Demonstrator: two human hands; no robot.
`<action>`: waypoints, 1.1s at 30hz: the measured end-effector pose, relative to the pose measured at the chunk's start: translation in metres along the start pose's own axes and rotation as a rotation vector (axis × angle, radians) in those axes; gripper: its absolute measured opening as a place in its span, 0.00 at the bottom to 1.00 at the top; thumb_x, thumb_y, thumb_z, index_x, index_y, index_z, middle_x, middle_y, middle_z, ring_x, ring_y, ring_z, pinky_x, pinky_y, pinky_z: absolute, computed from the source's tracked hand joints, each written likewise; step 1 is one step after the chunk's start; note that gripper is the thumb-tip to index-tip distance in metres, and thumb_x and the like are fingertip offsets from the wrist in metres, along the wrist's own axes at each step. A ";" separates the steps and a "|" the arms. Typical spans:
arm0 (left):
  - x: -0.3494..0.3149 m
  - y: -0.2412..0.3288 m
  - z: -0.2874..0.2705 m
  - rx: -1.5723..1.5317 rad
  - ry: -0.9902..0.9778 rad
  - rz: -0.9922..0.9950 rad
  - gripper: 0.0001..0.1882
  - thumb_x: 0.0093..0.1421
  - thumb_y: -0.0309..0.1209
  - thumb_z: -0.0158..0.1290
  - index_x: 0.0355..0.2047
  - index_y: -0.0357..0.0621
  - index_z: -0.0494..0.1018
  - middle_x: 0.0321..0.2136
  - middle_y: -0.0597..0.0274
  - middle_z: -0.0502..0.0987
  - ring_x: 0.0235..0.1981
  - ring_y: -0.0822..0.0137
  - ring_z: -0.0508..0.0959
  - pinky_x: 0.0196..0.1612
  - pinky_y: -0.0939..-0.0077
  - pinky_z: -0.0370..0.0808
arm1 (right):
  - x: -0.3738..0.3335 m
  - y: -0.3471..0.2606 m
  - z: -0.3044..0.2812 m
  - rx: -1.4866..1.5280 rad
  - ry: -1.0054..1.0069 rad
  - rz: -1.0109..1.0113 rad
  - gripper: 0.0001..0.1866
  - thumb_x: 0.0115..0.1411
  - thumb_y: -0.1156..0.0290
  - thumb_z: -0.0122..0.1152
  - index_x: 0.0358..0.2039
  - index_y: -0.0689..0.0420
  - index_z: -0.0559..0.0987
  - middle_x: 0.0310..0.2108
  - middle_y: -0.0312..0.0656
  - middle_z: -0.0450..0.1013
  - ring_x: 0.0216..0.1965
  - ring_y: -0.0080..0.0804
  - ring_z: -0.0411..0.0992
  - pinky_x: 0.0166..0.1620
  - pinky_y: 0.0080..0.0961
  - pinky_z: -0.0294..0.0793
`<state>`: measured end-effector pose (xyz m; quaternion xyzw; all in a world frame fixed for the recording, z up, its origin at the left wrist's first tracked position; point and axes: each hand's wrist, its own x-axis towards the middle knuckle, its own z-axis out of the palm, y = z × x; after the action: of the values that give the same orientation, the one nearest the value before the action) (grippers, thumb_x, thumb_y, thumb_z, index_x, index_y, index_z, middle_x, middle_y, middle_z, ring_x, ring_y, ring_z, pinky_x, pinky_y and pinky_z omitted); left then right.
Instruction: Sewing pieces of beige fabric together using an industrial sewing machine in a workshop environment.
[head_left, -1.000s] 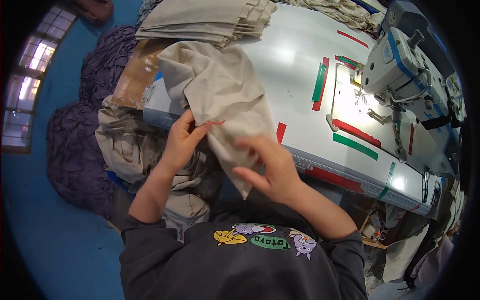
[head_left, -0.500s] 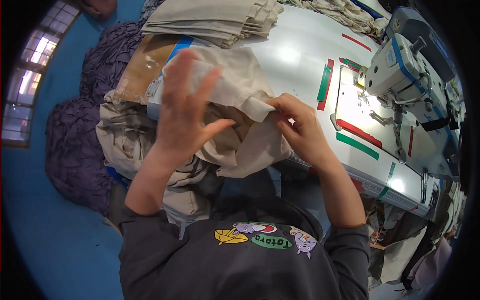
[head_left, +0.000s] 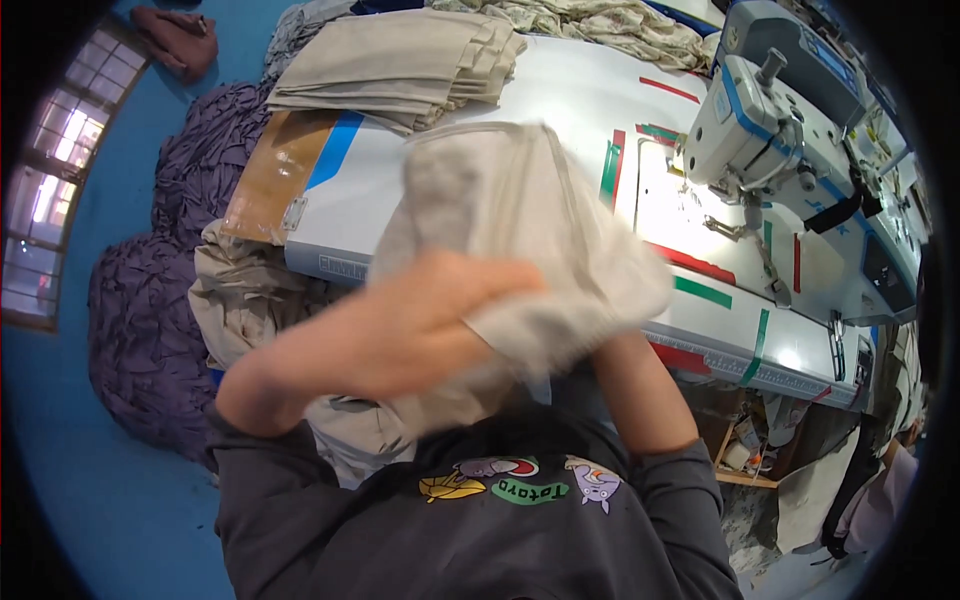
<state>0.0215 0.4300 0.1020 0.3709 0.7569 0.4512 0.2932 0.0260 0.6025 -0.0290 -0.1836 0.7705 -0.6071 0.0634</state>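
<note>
I hold a beige cloth piece (head_left: 520, 215) lifted up close to the camera, over the near edge of the white sewing table (head_left: 580, 110). My left hand (head_left: 400, 325) crosses in front and grips the cloth's lower part. My right hand is hidden behind the cloth; only its forearm (head_left: 640, 395) shows, rising up under the fabric. The cloth is blurred from motion.
A stack of folded beige pieces (head_left: 400, 65) lies at the table's far left. A white-and-blue sewing machine (head_left: 770, 120) stands at the right. A heap of beige cloth (head_left: 250, 295) and purple fabric bundles (head_left: 150, 300) sit left of me on the blue floor.
The cloth has risen from the table edge toward the camera. My left hand swung across in front of it, and my right hand went out of sight behind the fabric.
</note>
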 end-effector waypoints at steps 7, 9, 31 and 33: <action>0.011 -0.022 0.084 -0.641 -0.382 -0.163 0.21 0.70 0.36 0.42 0.57 0.34 0.69 0.52 0.51 0.74 0.55 0.60 0.72 0.61 0.73 0.64 | -0.010 -0.013 -0.006 0.294 0.093 -0.025 0.21 0.58 0.69 0.61 0.52 0.60 0.75 0.48 0.45 0.75 0.49 0.38 0.74 0.56 0.33 0.71; -0.023 -0.089 0.075 -0.342 0.114 0.373 0.21 0.70 0.33 0.39 0.59 0.35 0.67 0.54 0.52 0.73 0.57 0.59 0.71 0.62 0.71 0.64 | -0.016 -0.019 -0.005 0.378 0.108 -0.024 0.21 0.58 0.68 0.61 0.52 0.60 0.75 0.48 0.45 0.75 0.49 0.38 0.74 0.56 0.34 0.71; -0.010 -0.086 0.075 0.819 0.483 0.341 0.32 0.46 0.29 0.66 0.52 0.38 0.70 0.51 0.54 0.75 0.55 0.51 0.74 0.58 0.60 0.70 | 0.059 -0.066 -0.056 0.904 0.056 -0.195 0.13 0.65 0.69 0.55 0.48 0.59 0.75 0.39 0.38 0.76 0.41 0.23 0.75 0.46 0.22 0.76; -0.004 -0.113 0.059 0.874 0.421 0.123 0.30 0.42 0.24 0.66 0.49 0.40 0.72 0.45 0.53 0.78 0.49 0.53 0.78 0.52 0.60 0.74 | 0.070 -0.061 -0.059 0.992 -0.030 -0.319 0.19 0.62 0.64 0.62 0.50 0.60 0.75 0.43 0.39 0.76 0.45 0.27 0.74 0.52 0.26 0.73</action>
<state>0.0359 0.4184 -0.0242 0.4039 0.8950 0.1728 -0.0766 -0.0451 0.6196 0.0528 -0.2550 0.3515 -0.8988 0.0604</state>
